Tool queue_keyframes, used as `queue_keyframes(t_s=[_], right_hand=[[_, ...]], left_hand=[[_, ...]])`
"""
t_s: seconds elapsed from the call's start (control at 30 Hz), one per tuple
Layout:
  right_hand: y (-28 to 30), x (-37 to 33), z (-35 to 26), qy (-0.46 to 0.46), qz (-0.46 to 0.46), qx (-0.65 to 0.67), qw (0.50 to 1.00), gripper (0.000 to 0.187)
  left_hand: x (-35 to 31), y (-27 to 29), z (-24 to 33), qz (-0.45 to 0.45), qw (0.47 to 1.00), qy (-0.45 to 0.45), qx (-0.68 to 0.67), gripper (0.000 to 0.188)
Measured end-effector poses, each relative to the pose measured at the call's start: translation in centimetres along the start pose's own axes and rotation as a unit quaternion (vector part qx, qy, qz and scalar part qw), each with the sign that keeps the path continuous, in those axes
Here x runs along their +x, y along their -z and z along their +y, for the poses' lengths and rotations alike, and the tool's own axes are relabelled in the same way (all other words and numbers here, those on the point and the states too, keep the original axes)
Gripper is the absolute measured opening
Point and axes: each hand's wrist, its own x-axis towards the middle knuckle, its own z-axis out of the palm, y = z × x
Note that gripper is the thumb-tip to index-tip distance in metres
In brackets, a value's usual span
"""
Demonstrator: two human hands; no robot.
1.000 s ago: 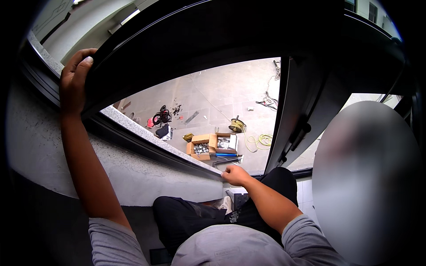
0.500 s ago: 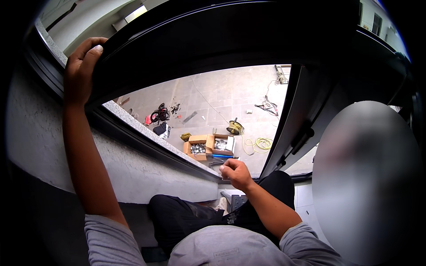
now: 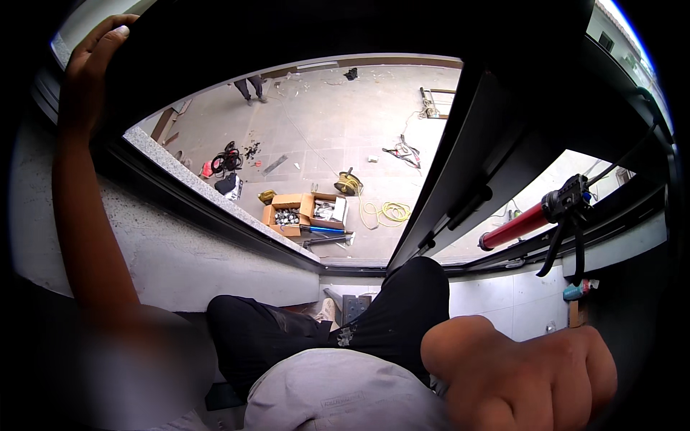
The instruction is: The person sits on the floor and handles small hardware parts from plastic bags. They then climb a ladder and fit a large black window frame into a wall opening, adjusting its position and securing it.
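Note:
With its fingers hooked over the edge of the black window frame [image 3: 287, 29], my left hand [image 3: 90, 75] is raised at the upper left. My right hand [image 3: 532, 370] is up close at the lower right, back of the hand and knuckles showing. Its fingers are curled in, and whatever they may hold is hidden. Beyond that hand, a caulking gun with a red barrel [image 3: 521, 226] and black handle hangs by the frame on the right.
Past the opening, cardboard boxes [image 3: 287, 202] with small parts lie on the paved ground. Near them are a cable reel [image 3: 348, 183] and a coiled yellow hose [image 3: 395, 212]. A person's legs [image 3: 250, 89] stand farther off. A pale wall [image 3: 201, 262] runs along my left.
My right hand has moved from over my lap to close by on the right. My left hand stays on the frame. The view has shifted, bringing the caulking gun and a person's legs into sight.

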Motion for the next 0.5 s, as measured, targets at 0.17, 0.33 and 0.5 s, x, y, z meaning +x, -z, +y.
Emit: queue_keyframes(t_s=[0.17, 0.33, 0.5], right_hand=[[-0.5, 0.0, -0.1, -0.051, 0.048, 0.035, 0.997, 0.040], [0.4, 1.2, -0.3, -0.097, 0.055, 0.051, 0.992, 0.039], [0.7, 1.8, -0.2, -0.124, 0.057, 0.062, 0.989, 0.039]], left_hand=[[1.5, 0.9, -3.7, -0.032, 0.989, -0.130, 0.057, 0.043], [1.6, 1.1, -2.9, -0.048, 0.974, -0.191, 0.108, 0.026], [2.7, 2.9, -3.8, -0.032, 0.866, -0.398, 0.300, 0.017]])
